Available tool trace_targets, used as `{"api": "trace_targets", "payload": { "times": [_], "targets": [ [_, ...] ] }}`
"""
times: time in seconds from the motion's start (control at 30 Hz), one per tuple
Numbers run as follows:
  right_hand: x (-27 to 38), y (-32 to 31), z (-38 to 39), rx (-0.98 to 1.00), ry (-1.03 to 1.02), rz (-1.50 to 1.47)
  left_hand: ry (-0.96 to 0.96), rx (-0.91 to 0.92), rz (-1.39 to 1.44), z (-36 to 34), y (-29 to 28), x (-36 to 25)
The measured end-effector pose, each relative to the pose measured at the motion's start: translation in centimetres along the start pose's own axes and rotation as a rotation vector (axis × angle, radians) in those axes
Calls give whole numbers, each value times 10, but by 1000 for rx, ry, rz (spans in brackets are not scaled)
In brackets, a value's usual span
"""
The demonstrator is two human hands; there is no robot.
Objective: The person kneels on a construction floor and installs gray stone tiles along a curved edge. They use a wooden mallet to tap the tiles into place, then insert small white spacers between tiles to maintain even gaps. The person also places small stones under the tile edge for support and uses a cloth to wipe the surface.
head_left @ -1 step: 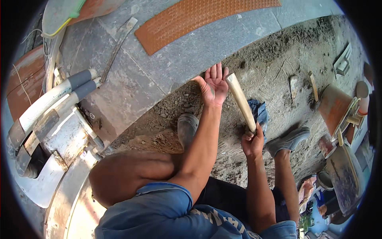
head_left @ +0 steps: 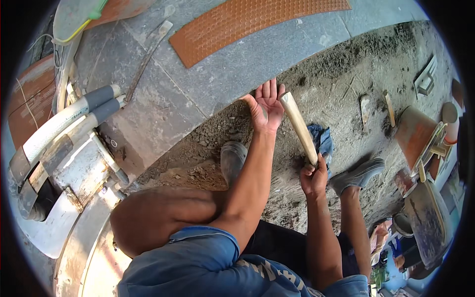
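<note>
My left hand (head_left: 268, 111) is palm up with its fingers stretched out and thumb spread, at the edge of the grey tiled floor (head_left: 173, 74). Nothing lies in it. My right hand (head_left: 314, 179) is closed round the lower end of a pale wooden handle (head_left: 299, 126). The handle slants up and left, its upper end close beside my left fingers. No tool head shows on it. A crumpled dark blue cloth (head_left: 324, 143) lies on the soil just beyond my right hand.
A brown studded strip (head_left: 257, 25) lies on the tiles. White and grey pipes (head_left: 64, 126) stand at left. Soil (head_left: 336, 89) borders the tiled edge. On the right are a float trowel (head_left: 426, 79), a wooden stick (head_left: 389, 108), a bucket (head_left: 414, 131) and a shovel blade (head_left: 426, 222).
</note>
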State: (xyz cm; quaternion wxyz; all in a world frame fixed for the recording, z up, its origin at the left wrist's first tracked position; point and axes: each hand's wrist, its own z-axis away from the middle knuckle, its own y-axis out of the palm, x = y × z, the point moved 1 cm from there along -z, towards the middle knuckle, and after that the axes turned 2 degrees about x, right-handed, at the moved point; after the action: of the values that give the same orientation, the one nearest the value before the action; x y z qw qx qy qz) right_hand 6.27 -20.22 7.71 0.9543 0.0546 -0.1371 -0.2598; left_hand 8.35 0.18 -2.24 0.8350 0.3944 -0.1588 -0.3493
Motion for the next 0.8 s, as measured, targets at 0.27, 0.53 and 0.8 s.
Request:
{"api": "trace_targets", "payload": {
  "times": [0.27,0.53,0.8],
  "targets": [
    [-16,16,-18,-6,-163,129,-80,65,66,3,-8,7],
    [-17,5,-17,26,-80,61,-89,160,-82,5,3,4],
    [-11,33,-13,33,-163,178,-73,126,-151,3,7,3]
  ]
}}
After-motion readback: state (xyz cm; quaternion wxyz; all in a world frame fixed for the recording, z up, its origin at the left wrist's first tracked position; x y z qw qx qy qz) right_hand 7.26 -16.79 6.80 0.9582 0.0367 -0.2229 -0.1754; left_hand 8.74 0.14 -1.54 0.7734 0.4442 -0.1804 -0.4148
